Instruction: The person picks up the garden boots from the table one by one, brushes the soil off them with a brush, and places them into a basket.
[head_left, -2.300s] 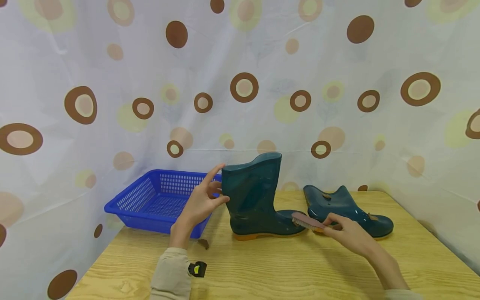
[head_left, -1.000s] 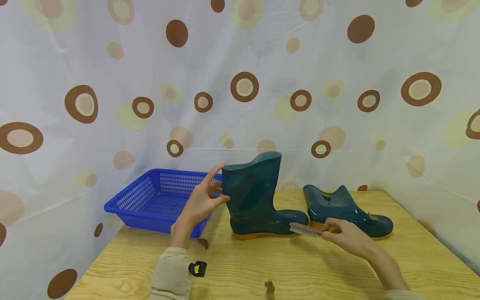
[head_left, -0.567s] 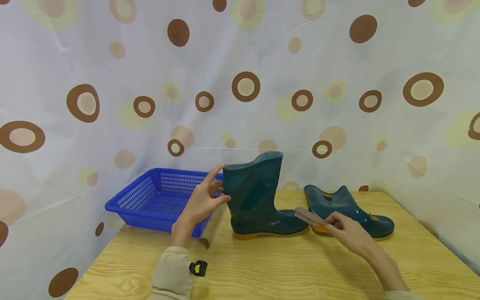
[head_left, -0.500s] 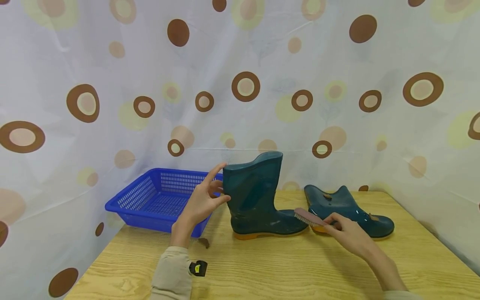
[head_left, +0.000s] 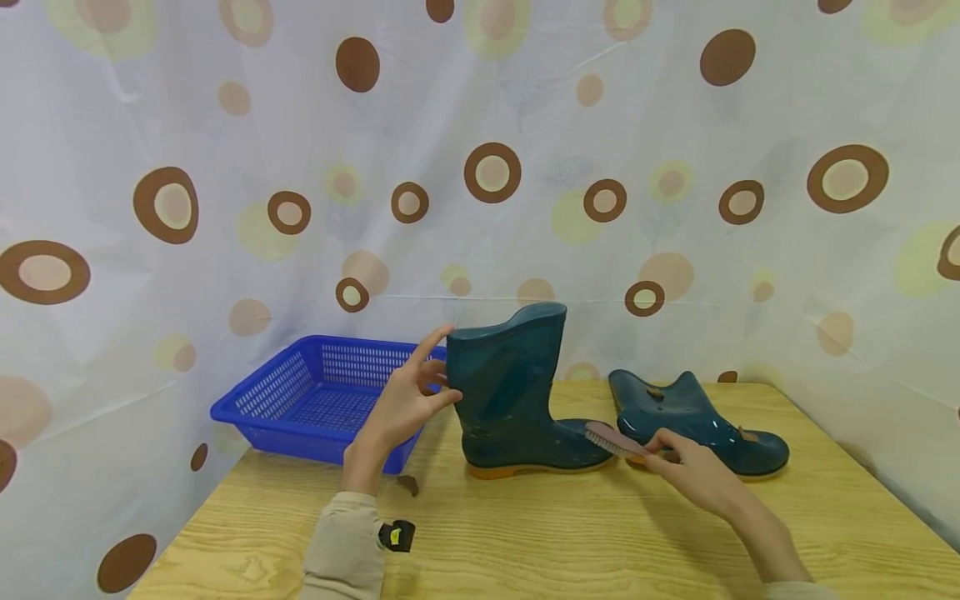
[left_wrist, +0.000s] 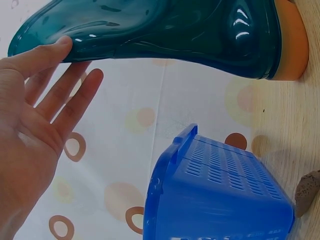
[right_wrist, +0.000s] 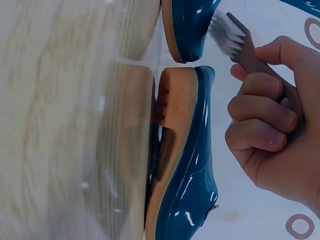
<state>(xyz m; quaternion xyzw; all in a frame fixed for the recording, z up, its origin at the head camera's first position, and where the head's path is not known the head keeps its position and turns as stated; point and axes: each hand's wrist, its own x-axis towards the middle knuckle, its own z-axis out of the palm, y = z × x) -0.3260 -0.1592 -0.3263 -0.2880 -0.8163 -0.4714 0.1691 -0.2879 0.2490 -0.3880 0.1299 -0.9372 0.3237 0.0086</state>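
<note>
A dark green rain boot (head_left: 504,392) with an orange sole stands upright mid-table, toe pointing right. My left hand (head_left: 401,404) holds its shaft from behind, thumb on the near side and forefinger up at the rim; in the left wrist view the thumb presses the glossy boot (left_wrist: 175,30). Between thumb and curled fingers, my right hand (head_left: 697,473) grips a brush (head_left: 617,437) with a pinkish-brown back. Its pale bristles (right_wrist: 226,36) face the toe and sit right at it. To the right lies a second green rain boot (head_left: 678,408) with brown clumps on it.
A blue slotted plastic basket (head_left: 315,437) stands at the left, behind my left hand. One brown clump (head_left: 408,485) lies on the wooden table (head_left: 525,533) by its corner. A dotted curtain (head_left: 480,250) hangs along the table's back and sides.
The brush moved down the toe's side, lifted, then came back onto the toe. A brown clump left the toe and dropped out of view past the front. My left hand stayed on the boot.
</note>
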